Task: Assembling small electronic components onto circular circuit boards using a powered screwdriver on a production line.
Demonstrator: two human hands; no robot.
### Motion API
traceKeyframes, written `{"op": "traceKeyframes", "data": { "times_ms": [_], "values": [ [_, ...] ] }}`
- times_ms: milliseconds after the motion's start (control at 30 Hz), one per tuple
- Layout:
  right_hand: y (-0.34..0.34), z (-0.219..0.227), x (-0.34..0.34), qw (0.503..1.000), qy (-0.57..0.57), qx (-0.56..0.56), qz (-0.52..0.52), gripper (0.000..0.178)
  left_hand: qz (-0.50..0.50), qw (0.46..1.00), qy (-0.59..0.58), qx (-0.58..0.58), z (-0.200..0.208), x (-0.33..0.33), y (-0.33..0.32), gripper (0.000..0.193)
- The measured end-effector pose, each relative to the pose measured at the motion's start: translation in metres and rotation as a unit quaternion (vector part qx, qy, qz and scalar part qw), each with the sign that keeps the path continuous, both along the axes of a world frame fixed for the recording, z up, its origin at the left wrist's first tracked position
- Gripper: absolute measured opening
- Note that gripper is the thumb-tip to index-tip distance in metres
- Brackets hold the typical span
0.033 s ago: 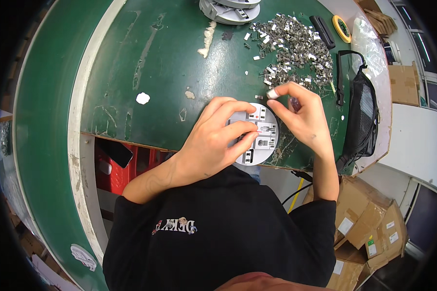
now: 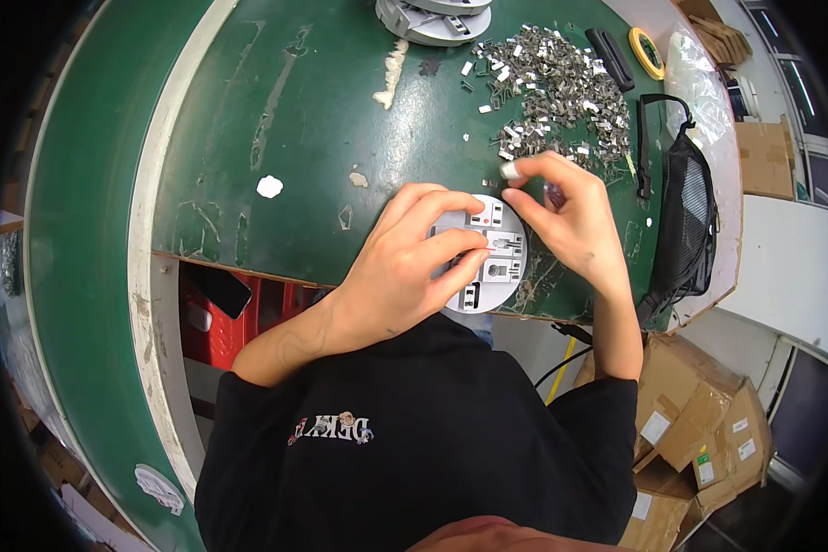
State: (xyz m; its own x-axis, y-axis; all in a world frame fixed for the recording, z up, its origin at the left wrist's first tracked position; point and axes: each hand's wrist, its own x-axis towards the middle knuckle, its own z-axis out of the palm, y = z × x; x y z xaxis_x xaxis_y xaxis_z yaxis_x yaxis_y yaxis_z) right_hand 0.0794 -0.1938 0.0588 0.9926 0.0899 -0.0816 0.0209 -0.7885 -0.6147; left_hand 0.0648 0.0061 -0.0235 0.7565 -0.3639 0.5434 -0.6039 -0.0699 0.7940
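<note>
Left hand (image 2: 400,253), centre of frame: back of hand uppermost, fingers bent and slightly spread, thumb and index tips close together on the grey disc (image 2: 502,258). Hand has hold of the disc, covering its left part. Disc: just right of frame centre, at the near edge of the green surface (image 2: 322,120), its face with slots and raised fittings turned up.

Right hand (image 2: 575,221), right of centre: raised beside the disc's upper right rim. Thumb and index partly open, narrow gap between the tips; white cover (image 2: 511,170) on the index tip. Remaining fingers curled. A small purple item (image 2: 554,194) shows by these fingers; cannot tell whether it is gripped, nor whether anything tiny sits at the fingertips.

Clips (image 2: 561,92): loose metal heap, upper right of frame, many with white parts; a few strays lie at its left margin. Beyond the heap, black case (image 2: 609,61) and yellow tape roll (image 2: 647,53). Black bag (image 2: 685,212) at right edge of surface. Stack (image 2: 435,23) of grey round parts, top centre, cut by the frame. Cartons (image 2: 699,423), lower right.
</note>
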Motion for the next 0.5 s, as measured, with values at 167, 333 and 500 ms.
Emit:
{"op": "traceKeyframes", "data": {
  "times_ms": [167,333,500],
  "values": [
    [-0.005,-0.022,0.013,0.993,-0.094,-0.012,0.077,0.012,0.004,1.0,0.016,-0.002,0.003,0.001,0.0,0.016],
    [0.003,0.003,-0.006,1.0,0.004,0.0,-0.016,0.014,-0.009,0.999,0.035,-0.006,0.001,-0.001,0.001,0.016],
    [0.004,0.01,-0.028,0.991,0.026,0.127,-0.03,0.013,-0.003,0.999,0.038,-0.009,0.002,-0.001,0.001,0.016]
  ]
}}
